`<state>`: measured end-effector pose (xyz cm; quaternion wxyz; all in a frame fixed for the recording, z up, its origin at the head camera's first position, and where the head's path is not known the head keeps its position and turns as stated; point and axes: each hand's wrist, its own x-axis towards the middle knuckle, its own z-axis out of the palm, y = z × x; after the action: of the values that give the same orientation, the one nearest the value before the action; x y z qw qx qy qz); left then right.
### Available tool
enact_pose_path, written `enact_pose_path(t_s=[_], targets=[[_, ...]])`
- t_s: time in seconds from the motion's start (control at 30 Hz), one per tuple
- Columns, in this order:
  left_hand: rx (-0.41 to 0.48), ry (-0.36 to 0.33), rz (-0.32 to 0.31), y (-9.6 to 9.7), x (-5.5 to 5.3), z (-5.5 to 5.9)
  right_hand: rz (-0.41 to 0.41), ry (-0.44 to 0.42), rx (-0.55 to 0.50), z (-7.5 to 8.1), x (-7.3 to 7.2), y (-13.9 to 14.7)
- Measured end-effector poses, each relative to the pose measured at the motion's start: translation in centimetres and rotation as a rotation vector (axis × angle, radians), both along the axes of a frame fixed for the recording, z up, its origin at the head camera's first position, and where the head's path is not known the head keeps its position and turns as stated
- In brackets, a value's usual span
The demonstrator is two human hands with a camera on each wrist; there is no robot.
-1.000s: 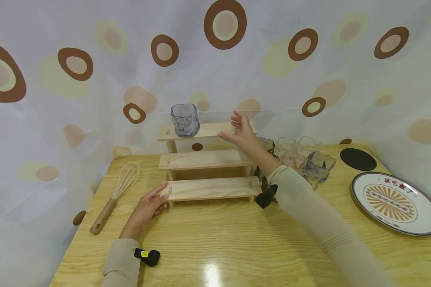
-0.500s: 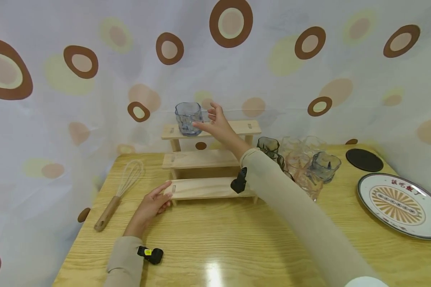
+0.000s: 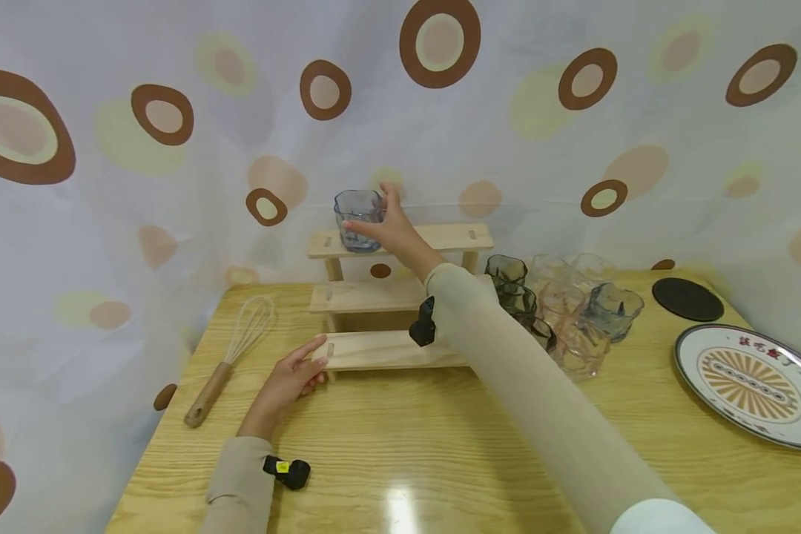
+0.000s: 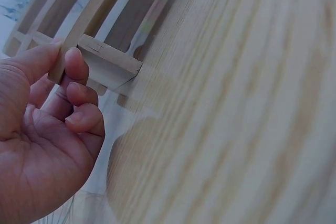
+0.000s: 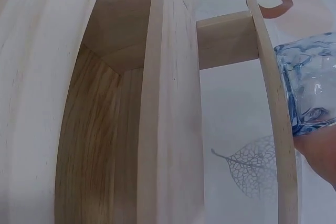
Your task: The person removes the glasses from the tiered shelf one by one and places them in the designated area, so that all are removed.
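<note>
A three-tier wooden step rack (image 3: 380,350) stands on the table. On the left of its top board is a blue-tinted drinking glass (image 3: 357,206), upright. My right hand (image 3: 395,231) grips this glass from the right, thumb across its front and fingers behind its far side. In the right wrist view, the blue glass (image 5: 312,85) shows just past the edge of the top board, with part of the hand below it. My left hand (image 3: 287,382) pinches the left end of the lowest board. Its thumb lies on top and fingers curl beneath, as the left wrist view shows.
Dark glasses (image 3: 506,271) stand right of the rack, beside several clear and pinkish glasses (image 3: 582,348) and another blue glass (image 3: 614,310). Farther right lie a black round mat (image 3: 687,299) and a patterned plate (image 3: 750,382). A whisk (image 3: 210,393) lies at left.
My right hand has moved left along the top board and closed round the blue glass. The left hand keeps its hold on the lowest board. The head view has shifted slightly.
</note>
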<state>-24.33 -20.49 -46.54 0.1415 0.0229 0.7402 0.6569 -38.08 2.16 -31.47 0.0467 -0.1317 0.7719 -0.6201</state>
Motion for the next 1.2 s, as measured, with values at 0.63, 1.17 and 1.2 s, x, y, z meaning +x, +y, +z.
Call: enact_pose_path(t_s=[0.63,1.17,1.2], targets=[[-0.033,0.006,-0.01,0.0,0.0,0.2,0.028,0.046,-0.003,-0.5,-0.4,-0.1],[-0.039,-0.008,0.009,0.0,0.0,0.0,-0.014,0.046,-0.009,-0.4,0.8,1.4],[-0.038,-0.014,0.015,0.0,0.0,0.0,-0.012,0.053,-0.01,-0.3,1.0,1.7]])
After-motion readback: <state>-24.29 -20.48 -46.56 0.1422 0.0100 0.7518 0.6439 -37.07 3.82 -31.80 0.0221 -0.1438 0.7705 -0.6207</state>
